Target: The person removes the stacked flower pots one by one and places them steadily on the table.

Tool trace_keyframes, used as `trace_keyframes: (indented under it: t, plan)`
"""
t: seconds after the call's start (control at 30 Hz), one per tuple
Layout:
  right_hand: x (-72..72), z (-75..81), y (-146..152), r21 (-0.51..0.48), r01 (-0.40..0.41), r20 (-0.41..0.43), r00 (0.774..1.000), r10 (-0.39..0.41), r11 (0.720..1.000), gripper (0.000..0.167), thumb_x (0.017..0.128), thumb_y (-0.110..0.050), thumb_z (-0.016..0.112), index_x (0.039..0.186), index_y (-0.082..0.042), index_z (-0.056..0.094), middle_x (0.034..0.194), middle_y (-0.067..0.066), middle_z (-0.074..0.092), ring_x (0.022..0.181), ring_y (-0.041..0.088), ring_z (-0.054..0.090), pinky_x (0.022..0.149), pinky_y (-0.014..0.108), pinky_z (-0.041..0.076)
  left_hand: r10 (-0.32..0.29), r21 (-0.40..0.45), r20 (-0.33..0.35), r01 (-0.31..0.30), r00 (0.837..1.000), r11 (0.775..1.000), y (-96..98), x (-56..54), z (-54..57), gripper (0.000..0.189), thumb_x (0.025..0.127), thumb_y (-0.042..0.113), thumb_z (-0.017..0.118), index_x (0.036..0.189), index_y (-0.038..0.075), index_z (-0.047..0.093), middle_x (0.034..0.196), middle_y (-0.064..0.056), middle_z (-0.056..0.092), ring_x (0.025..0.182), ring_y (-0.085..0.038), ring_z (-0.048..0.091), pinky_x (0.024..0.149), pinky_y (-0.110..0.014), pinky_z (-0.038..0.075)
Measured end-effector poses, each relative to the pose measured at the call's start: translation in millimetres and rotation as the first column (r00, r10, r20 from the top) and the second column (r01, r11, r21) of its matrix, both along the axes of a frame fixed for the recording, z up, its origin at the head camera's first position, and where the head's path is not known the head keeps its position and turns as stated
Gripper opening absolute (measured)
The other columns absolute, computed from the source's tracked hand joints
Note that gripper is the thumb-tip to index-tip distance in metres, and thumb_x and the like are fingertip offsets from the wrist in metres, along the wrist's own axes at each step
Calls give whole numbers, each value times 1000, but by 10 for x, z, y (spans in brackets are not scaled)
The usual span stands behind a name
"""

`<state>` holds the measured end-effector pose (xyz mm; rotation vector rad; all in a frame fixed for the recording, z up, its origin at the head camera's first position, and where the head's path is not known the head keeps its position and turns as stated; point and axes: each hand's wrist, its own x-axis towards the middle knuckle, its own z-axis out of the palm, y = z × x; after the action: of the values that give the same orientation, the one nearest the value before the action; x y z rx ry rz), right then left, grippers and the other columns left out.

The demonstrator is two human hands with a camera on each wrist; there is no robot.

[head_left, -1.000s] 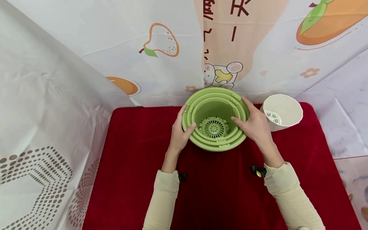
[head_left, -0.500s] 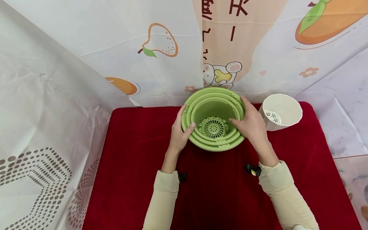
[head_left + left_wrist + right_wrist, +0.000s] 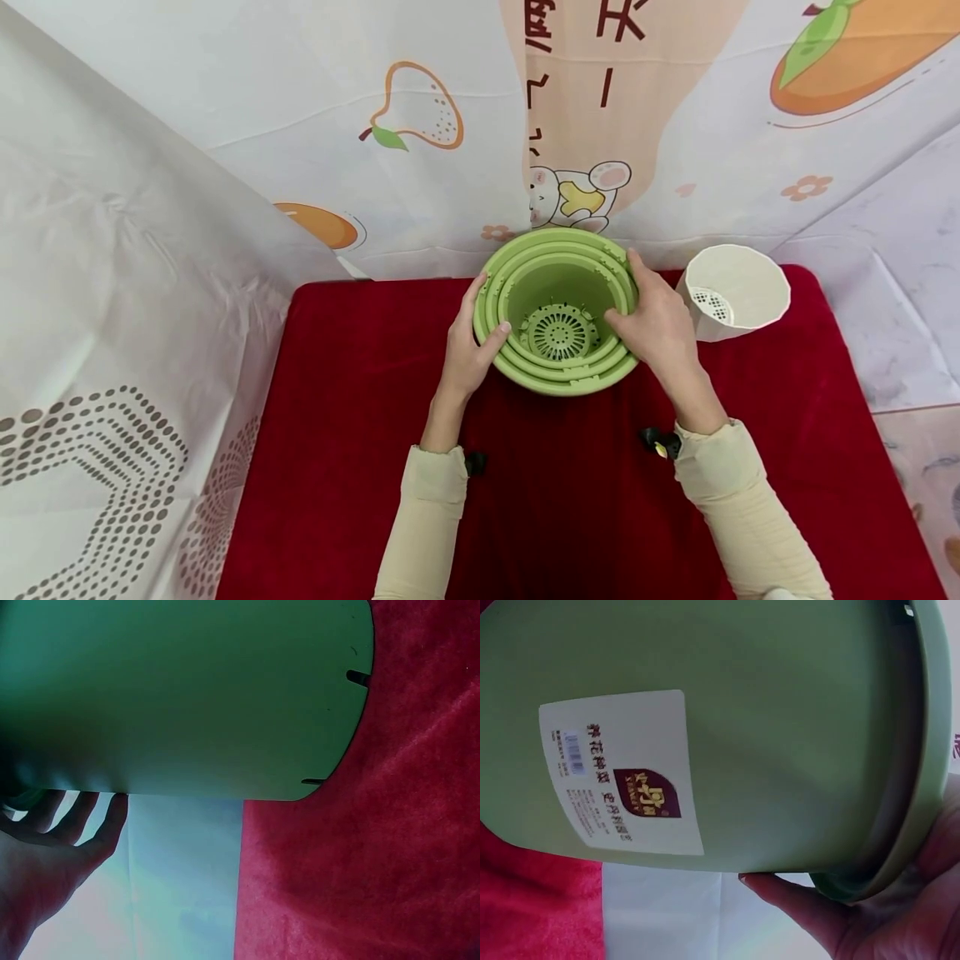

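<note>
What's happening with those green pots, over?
Left hand, right hand: gripping green pots from opposite sides. Pots nested, open ends up. White pot close by right hand; nothing visibly blocking.

The head view looks forward and steeply down from above the sleeved forearms point(image 3: 423, 525), framing the bench point(image 3: 360, 400) low and the backdrop point(image 3: 300, 100) high. Each wrist view faces, at close range, the outer wall of the stack of green pots point(image 3: 562, 282), which lies sideways across the upper frame; all three share the stack and bench.
</note>
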<state>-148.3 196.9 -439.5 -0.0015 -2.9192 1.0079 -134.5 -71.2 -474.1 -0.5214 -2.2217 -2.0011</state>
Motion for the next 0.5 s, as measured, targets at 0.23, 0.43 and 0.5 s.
trace_keyframes:
  t: [0.23,0.43,0.5]
  plan:
    - [1,-11,19,11,-41,-18,999,41,999,87,83,-14,66,158,-8,23,154,22,37,129,47,46,101,60,40,-3,-24,-7,3,1000,1000,2,36,123,70,93,0,59,153,-7,25,153,-27,35,115,-45,59,89,-35,55]
    - [4,9,48,51,-94,51,995,91,994,84,90,-20,57,160,-9,11,159,27,22,116,57,51,94,65,42,-1,-37,-7,0,1000,999,8,40,132,69,93,1,58,153,-7,24,154,-26,33,118,-42,58,92,-38,54]
    - [4,12,53,52,-105,74,992,101,993,82,92,-20,54,160,-9,9,160,28,18,112,59,52,93,66,42,5,-44,-9,-6,1000,999,9,44,133,70,93,1,58,153,-6,25,155,-25,33,120,-40,58,93,-40,53]
